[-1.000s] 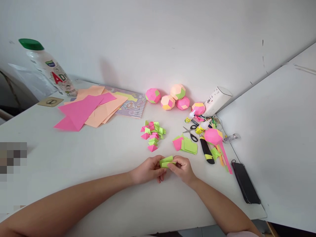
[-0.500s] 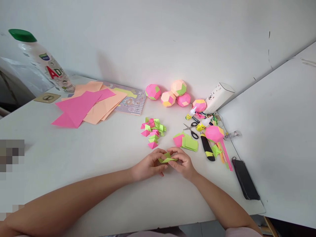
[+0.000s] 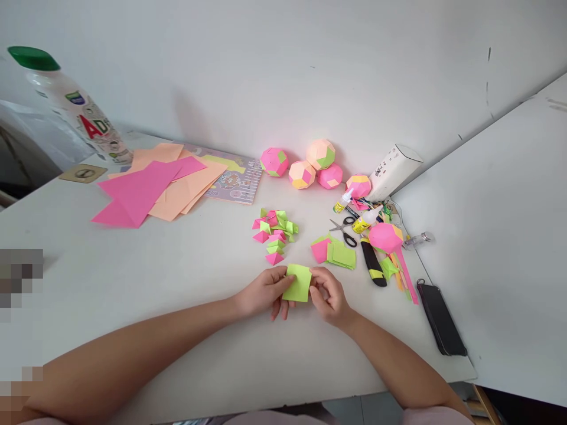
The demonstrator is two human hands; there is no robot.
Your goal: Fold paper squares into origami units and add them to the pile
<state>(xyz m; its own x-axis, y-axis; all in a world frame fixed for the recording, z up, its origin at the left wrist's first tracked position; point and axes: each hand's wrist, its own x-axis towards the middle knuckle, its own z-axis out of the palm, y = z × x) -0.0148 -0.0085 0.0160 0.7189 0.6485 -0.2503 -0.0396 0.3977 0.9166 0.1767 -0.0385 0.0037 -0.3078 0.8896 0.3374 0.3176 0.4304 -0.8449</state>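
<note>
While the left hand (image 3: 261, 292) pinches a small green square (image 3: 301, 286) along its left side, thumb on top and fingers beneath, the right hand (image 3: 332, 298) sits at the opposite edge. Its index finger reaches the upper right corner and its thumb lies near the side, a little apart from that finger; whether they have hold of the paper cannot be told. The square lies nearly flat between the two hands, above the white table (image 3: 212, 354), its face turned up; any crease is too fine to make out.

Working the square well seems to call for a light left pinch, since a hard thumb could dent thin paper. The right fingertips would do best at the very corners, keeping edges matched before a crease is pressed, and the tabletop below the grip would give firmer backing than air. Just beyond the left fingers lie small folded pieces (image 3: 274, 235); beyond the right fingers lies a stack of green paper (image 3: 342, 256), best left unbrushed.
</note>
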